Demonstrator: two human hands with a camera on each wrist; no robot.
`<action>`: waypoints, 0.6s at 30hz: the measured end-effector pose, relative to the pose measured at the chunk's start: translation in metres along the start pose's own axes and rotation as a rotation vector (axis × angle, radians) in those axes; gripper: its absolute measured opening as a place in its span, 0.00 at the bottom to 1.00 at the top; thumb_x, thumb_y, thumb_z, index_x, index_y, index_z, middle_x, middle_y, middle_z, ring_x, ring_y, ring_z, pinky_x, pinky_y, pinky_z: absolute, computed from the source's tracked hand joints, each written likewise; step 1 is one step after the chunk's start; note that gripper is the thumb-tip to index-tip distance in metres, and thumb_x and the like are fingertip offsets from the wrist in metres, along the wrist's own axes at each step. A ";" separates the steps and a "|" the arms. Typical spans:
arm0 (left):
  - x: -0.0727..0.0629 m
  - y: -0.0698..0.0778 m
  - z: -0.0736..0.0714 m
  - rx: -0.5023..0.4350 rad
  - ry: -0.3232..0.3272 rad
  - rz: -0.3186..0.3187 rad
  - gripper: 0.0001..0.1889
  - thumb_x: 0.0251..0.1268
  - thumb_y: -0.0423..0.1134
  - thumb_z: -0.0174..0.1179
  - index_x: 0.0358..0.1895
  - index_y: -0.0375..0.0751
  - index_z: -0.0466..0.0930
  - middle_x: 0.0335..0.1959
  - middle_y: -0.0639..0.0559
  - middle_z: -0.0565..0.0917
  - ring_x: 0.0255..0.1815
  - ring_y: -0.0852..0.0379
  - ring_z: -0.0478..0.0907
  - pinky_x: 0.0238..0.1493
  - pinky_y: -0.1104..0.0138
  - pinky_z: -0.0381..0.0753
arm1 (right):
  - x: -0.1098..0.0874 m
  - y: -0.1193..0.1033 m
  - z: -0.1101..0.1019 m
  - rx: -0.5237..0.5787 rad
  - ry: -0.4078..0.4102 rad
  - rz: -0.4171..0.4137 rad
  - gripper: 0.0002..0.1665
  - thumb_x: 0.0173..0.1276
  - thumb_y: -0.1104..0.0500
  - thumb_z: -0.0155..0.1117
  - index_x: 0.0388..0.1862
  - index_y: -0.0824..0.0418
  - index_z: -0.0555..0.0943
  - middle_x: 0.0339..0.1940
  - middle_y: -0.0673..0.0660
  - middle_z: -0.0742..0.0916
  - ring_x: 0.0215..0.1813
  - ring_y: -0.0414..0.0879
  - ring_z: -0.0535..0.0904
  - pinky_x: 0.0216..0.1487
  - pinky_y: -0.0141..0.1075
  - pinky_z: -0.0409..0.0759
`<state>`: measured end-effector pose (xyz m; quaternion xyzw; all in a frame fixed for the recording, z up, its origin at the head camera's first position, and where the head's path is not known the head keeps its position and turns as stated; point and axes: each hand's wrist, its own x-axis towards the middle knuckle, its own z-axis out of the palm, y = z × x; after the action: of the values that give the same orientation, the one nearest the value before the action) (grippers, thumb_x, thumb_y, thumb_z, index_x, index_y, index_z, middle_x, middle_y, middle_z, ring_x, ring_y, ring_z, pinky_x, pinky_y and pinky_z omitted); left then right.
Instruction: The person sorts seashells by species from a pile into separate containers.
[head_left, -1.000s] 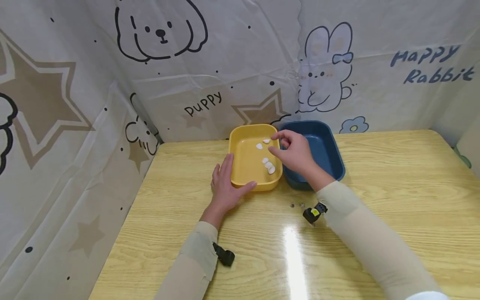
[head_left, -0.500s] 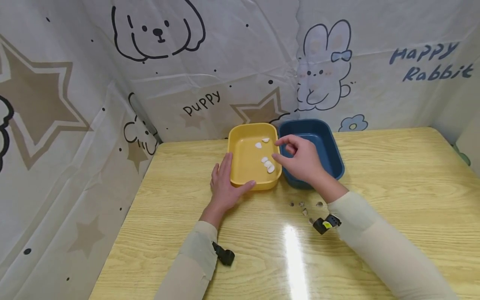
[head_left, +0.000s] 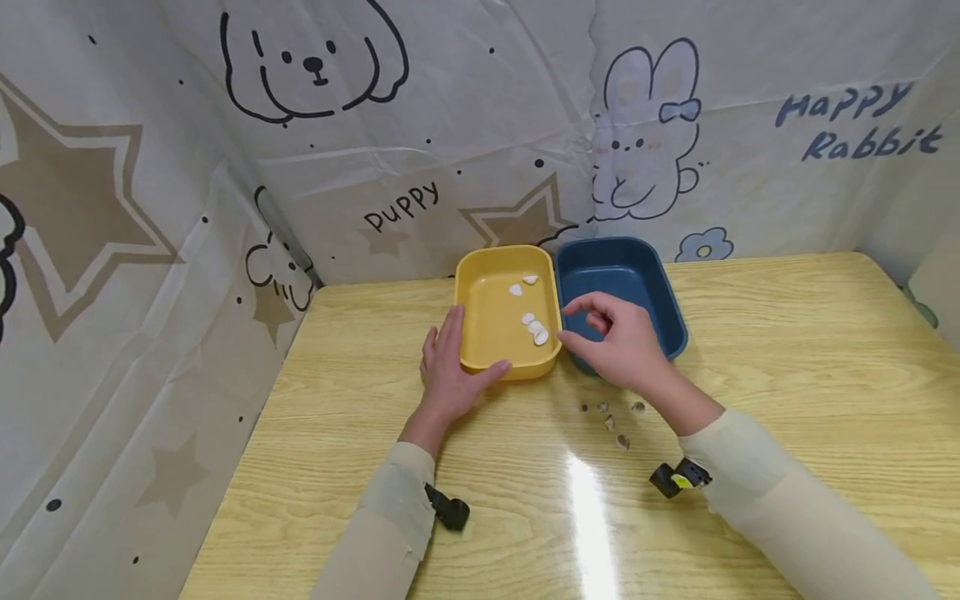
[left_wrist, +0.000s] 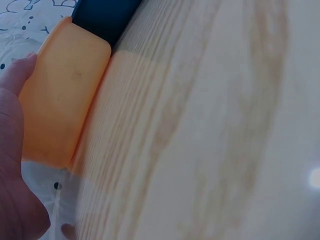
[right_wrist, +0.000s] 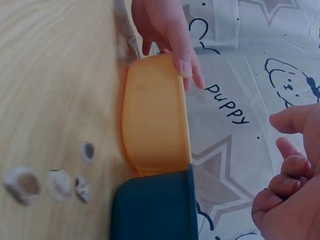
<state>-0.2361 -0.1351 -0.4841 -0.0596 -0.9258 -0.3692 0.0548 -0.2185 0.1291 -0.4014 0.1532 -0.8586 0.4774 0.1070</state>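
Observation:
A yellow plastic bin (head_left: 486,321) holds several small white shells (head_left: 537,328) on its floor. Against its right side stands a dark blue bin (head_left: 611,279), partly covered by my right hand. My left hand (head_left: 452,375) rests at the yellow bin's near left corner, fingers straight along the side and thumb on the front rim. Above the blue bin's left edge hovers my right hand (head_left: 621,342). Its thumb and index finger are apart with nothing visible between them, and the other fingers are loosely curled.
Several small shells (right_wrist: 60,185) with grey and brown patches lie on the wooden table (head_left: 360,367) in front of the blue bin. A printed cloth (head_left: 390,150) hangs right behind the bins and along the left side.
My right hand has drawn back from over the yellow bin, moving right and nearer to me over the blue bin. More shells on the table are uncovered. My left hand stays put.

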 end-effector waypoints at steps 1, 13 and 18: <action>0.000 0.000 0.000 0.001 0.000 -0.001 0.59 0.52 0.73 0.65 0.81 0.68 0.35 0.81 0.67 0.41 0.79 0.41 0.34 0.71 0.41 0.39 | -0.003 0.001 0.000 -0.002 -0.002 -0.005 0.12 0.63 0.57 0.75 0.44 0.57 0.83 0.21 0.55 0.68 0.26 0.50 0.65 0.33 0.40 0.63; 0.000 -0.001 0.001 -0.005 -0.001 -0.010 0.59 0.52 0.72 0.66 0.81 0.69 0.34 0.81 0.67 0.41 0.79 0.43 0.33 0.72 0.42 0.38 | -0.043 0.017 0.002 -0.038 -0.034 -0.046 0.12 0.62 0.60 0.76 0.43 0.55 0.84 0.19 0.49 0.66 0.23 0.45 0.62 0.32 0.39 0.64; 0.001 -0.002 0.002 -0.011 0.000 -0.003 0.59 0.52 0.71 0.66 0.81 0.69 0.34 0.81 0.67 0.41 0.79 0.43 0.33 0.71 0.42 0.38 | -0.055 0.022 0.002 -0.031 -0.060 -0.017 0.13 0.59 0.62 0.77 0.42 0.55 0.83 0.20 0.50 0.66 0.25 0.45 0.63 0.34 0.40 0.64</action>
<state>-0.2376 -0.1350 -0.4861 -0.0584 -0.9239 -0.3743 0.0538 -0.1758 0.1474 -0.4379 0.1729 -0.8674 0.4583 0.0875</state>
